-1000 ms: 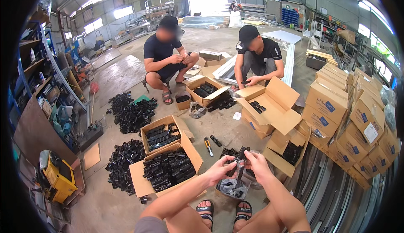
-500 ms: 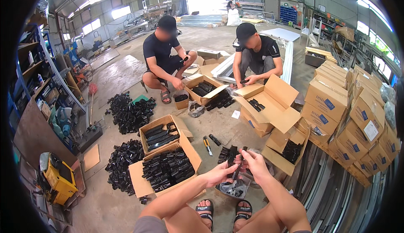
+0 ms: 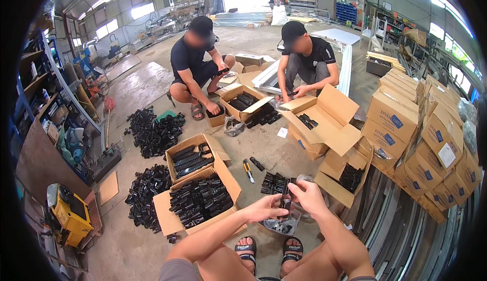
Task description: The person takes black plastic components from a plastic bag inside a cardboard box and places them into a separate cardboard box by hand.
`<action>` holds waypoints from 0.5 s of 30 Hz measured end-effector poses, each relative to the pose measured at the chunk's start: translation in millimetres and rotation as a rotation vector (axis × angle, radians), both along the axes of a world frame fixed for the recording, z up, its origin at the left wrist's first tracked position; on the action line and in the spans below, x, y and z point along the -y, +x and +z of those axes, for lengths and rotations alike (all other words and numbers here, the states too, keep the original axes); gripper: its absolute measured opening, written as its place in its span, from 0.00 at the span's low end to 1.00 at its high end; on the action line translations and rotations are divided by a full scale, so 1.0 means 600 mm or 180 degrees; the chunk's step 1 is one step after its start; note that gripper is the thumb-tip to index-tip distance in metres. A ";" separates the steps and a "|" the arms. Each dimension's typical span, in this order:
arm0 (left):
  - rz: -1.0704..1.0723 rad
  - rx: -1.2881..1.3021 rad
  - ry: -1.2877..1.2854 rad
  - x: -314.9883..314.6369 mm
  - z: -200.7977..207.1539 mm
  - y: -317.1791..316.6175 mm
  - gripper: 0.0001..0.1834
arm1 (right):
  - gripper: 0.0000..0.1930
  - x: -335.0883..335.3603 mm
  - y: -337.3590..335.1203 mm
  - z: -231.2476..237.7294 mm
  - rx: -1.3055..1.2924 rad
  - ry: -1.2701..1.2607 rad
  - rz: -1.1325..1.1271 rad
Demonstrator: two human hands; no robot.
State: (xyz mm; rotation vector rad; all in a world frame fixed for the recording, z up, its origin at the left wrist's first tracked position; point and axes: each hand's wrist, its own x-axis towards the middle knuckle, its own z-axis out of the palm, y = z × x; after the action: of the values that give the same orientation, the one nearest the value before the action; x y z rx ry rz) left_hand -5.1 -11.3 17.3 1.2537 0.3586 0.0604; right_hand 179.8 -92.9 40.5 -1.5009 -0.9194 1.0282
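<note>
In front of my knees, both hands grip a narrow black plastic part (image 3: 286, 201). My left hand (image 3: 265, 210) closes round its lower portion, and my right hand (image 3: 308, 197) pinches its upper end. Fingers cover much of the part, so its details are hard to make out. Below the hands stands a small container holding a clear plastic bag (image 3: 281, 225) with small dark pieces. Just beyond my left hand, several black plastic parts (image 3: 273, 183) lie together on the floor. A yellow-and-black utility knife (image 3: 248, 170) lies farther left, beside a single black part (image 3: 256, 163).
An open carton (image 3: 163, 214) full of black parts stands left, near loose piles (image 3: 147, 194). At right are another open carton (image 3: 332, 188), stacked cartons (image 3: 390, 116) and long metal profiles (image 3: 390, 230). Two co-workers (image 3: 190, 60) (image 3: 310, 60) crouch opposite among cartons.
My left fingers have shifted round the black part, and my right hand has moved slightly lower. The left co-worker's lower hand has gone down into a small box.
</note>
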 end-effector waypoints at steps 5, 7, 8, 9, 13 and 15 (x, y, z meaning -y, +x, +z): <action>0.0065 0.0117 0.0006 -0.011 0.004 -0.001 0.28 | 0.14 0.000 0.010 0.001 -0.0150 0.0348 0.0162; 0.0101 0.0127 -0.0169 -0.019 0.007 -0.012 0.28 | 0.15 -0.005 0.005 0.008 -0.0327 0.0380 0.0294; 0.0108 0.0118 -0.0137 -0.017 0.013 -0.010 0.28 | 0.15 -0.002 0.005 0.010 -0.0436 0.0407 0.0295; 0.0136 0.0106 -0.0077 -0.015 0.019 -0.009 0.28 | 0.15 -0.001 0.005 0.013 -0.0550 0.0463 0.0318; 0.0235 -0.0011 -0.0122 -0.007 0.017 -0.008 0.28 | 0.15 0.005 0.008 0.009 -0.0550 0.0396 0.0361; 0.0347 0.0007 -0.0249 -0.005 0.019 -0.006 0.27 | 0.14 0.008 0.003 0.021 -0.0702 0.0561 0.0269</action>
State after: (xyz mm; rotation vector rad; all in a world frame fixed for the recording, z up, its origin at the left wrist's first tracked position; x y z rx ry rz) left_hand -8.6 -8.5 28.8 1.1560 0.4236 0.1397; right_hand 181.6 -97.8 52.8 -1.1856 -0.8970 1.1191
